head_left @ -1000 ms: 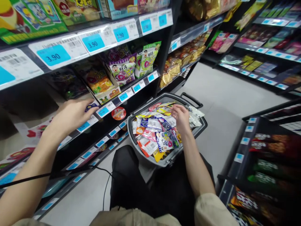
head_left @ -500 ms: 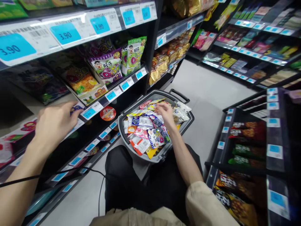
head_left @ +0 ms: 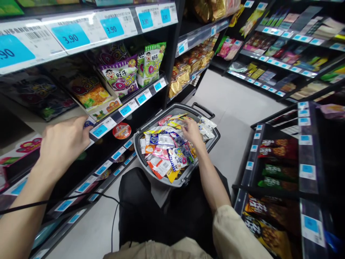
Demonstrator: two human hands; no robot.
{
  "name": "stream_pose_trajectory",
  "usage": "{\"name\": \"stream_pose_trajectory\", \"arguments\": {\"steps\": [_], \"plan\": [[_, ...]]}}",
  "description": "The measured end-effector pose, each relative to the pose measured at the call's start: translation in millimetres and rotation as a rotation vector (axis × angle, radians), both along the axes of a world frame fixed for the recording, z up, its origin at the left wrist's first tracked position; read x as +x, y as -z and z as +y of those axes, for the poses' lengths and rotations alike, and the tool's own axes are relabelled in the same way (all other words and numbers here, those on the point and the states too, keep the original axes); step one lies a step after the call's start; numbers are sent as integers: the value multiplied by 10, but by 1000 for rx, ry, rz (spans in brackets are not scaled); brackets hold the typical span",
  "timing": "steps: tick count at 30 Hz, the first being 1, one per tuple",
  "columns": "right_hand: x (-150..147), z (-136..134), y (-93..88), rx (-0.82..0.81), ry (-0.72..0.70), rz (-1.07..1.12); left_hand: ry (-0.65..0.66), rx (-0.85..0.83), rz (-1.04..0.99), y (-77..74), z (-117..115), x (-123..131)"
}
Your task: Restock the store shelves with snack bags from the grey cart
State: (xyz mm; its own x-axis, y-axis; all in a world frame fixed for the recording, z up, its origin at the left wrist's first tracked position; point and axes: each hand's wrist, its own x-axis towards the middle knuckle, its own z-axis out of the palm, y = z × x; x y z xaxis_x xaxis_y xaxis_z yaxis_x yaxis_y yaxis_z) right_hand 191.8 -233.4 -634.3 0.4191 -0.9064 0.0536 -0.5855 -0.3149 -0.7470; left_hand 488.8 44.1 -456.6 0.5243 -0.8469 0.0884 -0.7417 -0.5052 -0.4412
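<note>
My left hand (head_left: 63, 144) rests at the front edge of a shelf (head_left: 107, 124) on the left, its fingers curled around a small dark blue packet (head_left: 88, 124) that peeks out beyond the fingertips. My right hand (head_left: 192, 131) reaches down into a grey shopping basket (head_left: 178, 180) on the floor in front of my knees. The basket is heaped with several small colourful snack packets (head_left: 167, 147). The right fingers bend down among the packets at the far side, and what they hold, if anything, is hidden.
Purple and green candy bags (head_left: 122, 77) and an open orange-printed display box (head_left: 93, 97) stand on the left shelf. A round red tag (head_left: 122, 130) hangs below its price rail. Dark snack racks (head_left: 283, 169) stand at right. A black cable (head_left: 113, 219) crosses my lap.
The view has shifted slightly left and down. My left hand has slid a little left along the shelf edge. My right hand stays in the basket, fingers shifting among the packets.
</note>
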Motion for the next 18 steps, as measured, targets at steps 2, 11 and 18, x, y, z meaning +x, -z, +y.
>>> {"name": "stream_pose_trajectory", "arguments": {"steps": [2,11,18], "plan": [[-162,-113,36,-4,127,144,12,-18,18,10,4,0],[-276,-248,52,3,283,296,48,-96,56,79,55,8],[-282,-227,-138,-44,334,-75,46,-126,35,102,60,-49]]}}
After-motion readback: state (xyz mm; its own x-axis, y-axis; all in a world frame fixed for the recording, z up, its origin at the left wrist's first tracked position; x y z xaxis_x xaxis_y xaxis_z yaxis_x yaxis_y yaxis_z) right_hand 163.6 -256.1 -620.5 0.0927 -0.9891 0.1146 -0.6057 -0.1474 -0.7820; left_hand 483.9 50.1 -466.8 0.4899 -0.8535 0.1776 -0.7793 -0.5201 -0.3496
